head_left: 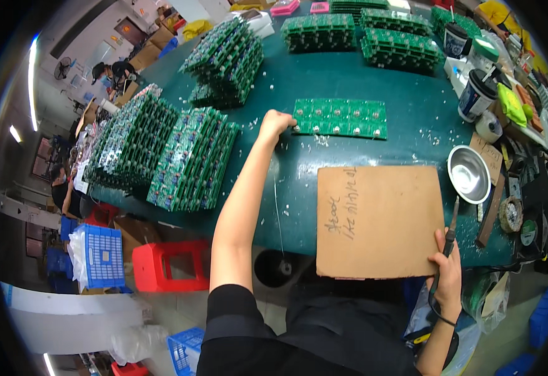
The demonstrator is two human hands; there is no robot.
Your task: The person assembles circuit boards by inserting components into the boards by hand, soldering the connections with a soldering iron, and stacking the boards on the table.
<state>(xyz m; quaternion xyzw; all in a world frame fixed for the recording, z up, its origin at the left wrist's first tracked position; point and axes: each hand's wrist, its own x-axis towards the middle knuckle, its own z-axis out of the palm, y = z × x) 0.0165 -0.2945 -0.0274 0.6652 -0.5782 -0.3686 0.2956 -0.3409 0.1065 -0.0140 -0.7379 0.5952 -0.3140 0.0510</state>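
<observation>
A green circuit board panel [340, 118] with rows of small pale parts lies flat on the table. My left hand [277, 123] is closed in a pinch at its left edge; the fingertips are too small to see clearly. My right hand [448, 269] is wrapped round a soldering iron [450, 237], its tip pointing away from me toward a metal bowl [469, 174]. Close to that hand, a brown cardboard sheet [380, 219] with handwriting lies at the table's near edge. A thin wire [276, 194] runs down from near my left forearm over the edge.
Tall stacks of circuit boards [192, 160] stand at left, with another stack [224, 59] behind. More board stacks [319, 32] line the back. Cups [476, 95] and tools crowd the right side. A red stool [170, 266] and blue crate [101, 257] stand below left.
</observation>
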